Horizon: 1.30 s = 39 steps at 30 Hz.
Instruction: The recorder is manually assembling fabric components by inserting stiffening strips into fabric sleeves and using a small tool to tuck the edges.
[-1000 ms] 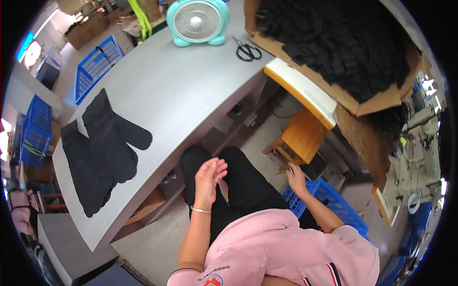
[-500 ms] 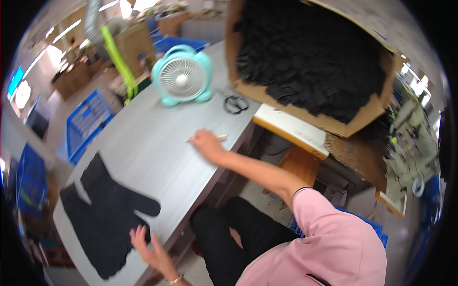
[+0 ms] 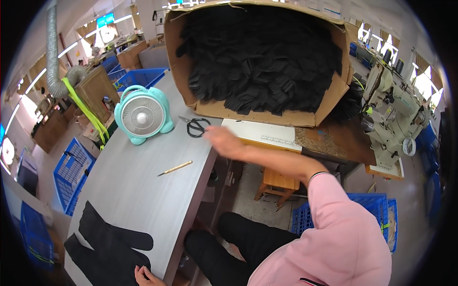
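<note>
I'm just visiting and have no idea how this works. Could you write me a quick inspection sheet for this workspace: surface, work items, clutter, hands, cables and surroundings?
Surface: grey table, smooth.
Work items: black fabric lies at the table's lower left.
Clutter: turquoise fan, scissors with black handles and a slim pencil-like tool on the table.
Hands: left hand touches the fabric's edge; right hand, blurred, is at the scissors' handles, contact unclear.
Cables: nothing seen.
Surroundings: cardboard box heaped with black pieces, wooden stool, sewing machine, blue crates.
</note>
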{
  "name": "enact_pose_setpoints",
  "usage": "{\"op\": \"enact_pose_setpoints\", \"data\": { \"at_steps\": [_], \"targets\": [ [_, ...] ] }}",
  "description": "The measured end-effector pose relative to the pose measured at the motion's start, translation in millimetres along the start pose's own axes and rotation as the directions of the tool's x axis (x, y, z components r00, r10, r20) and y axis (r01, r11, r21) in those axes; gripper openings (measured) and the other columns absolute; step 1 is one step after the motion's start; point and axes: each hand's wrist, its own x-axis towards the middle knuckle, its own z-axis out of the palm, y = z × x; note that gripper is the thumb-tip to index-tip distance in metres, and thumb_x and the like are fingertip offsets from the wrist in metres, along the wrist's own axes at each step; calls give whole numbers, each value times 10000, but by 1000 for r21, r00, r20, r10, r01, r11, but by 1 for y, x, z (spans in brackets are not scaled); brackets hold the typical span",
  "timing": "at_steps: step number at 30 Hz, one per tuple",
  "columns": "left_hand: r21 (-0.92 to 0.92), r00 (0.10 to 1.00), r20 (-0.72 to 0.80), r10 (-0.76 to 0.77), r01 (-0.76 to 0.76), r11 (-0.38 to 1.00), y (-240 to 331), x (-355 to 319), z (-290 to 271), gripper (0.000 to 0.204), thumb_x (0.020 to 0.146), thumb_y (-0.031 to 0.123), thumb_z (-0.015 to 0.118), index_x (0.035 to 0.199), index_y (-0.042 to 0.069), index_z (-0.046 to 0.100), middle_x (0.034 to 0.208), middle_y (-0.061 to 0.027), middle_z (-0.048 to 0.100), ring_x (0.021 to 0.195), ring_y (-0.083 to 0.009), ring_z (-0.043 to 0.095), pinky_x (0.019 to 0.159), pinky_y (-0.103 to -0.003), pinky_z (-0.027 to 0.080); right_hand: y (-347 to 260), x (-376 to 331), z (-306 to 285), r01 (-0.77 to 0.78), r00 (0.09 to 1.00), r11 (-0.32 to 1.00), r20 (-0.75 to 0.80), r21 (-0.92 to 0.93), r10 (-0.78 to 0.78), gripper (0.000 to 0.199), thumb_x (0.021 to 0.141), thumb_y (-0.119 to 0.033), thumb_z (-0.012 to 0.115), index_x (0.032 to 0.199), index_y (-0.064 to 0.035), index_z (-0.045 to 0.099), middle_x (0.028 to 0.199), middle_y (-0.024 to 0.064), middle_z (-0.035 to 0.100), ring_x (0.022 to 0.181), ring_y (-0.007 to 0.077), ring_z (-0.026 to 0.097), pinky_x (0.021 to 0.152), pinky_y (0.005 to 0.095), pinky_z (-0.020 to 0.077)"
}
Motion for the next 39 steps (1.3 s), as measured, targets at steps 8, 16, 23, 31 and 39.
{"op": "enact_pose_setpoints", "data": {
  "at_steps": [8, 16, 23, 31, 39],
  "targets": [
    [-429, 984, 105, -144, 175, 886, 29, 30, 52, 243, 1020, 129, 525, 1081, -80, 633, 1033, -161, 691, 991, -249, 641, 914, -334, 494, 140, -4, -192, -314, 923, 869, -336, -383, 185, 287, 835, -81, 621, 1119, -43, 623, 1188, 140, 562, 1091, 338, 560, 914, 430, 456],
    [-259, 920, 333, 205, -119, 958, 86, 8, 96, 202, 914, 180, 647, 1056, 37, 621, 1309, -184, 605, 1316, -384, 479, 1147, -485, 278, 217, 75, -303, -395, 858, 739, -506, -546, 84, 377, 836, -142, 674, 1204, -104, 605, 1237, 112, 552, 1124, 337, 548, 917, 459, 460],
    [-338, 912, 370, 176, -44, 940, 83, 9, 79, 194, 884, 165, 683, 1008, 33, 613, 1307, -174, 609, 1307, -379, 493, 1151, -475, 285, 273, 143, -325, -441, 890, 715, -369, -542, 269, 447, 887, -336, 611, 1315, -207, 615, 1492, 112, 434, 1330, 369, 441, 1078, 488, 395],
    [-338, 930, 338, 145, -24, 941, 87, 9, 84, 219, 848, 162, 710, 1007, 44, 617, 1278, -155, 622, 1299, -370, 501, 1145, -484, 296, 219, 118, -296, -308, 938, 622, -338, -719, 75, 350, 910, -199, 605, 1237, -78, 635, 1354, 64, 577, 1238, 296, 534, 992, 396, 456],
    [-294, 936, 294, 194, -105, 950, 83, 8, 87, 320, 839, 258, 744, 1059, 54, 634, 1293, -146, 618, 1310, -370, 488, 1127, -493, 322, 83, 85, -273, 196, 865, 605, -154, -772, -477, 227, 808, 51, 644, 1023, -21, 655, 1044, 82, 651, 935, 250, 638, 822, 341, 509]
  ]
}}
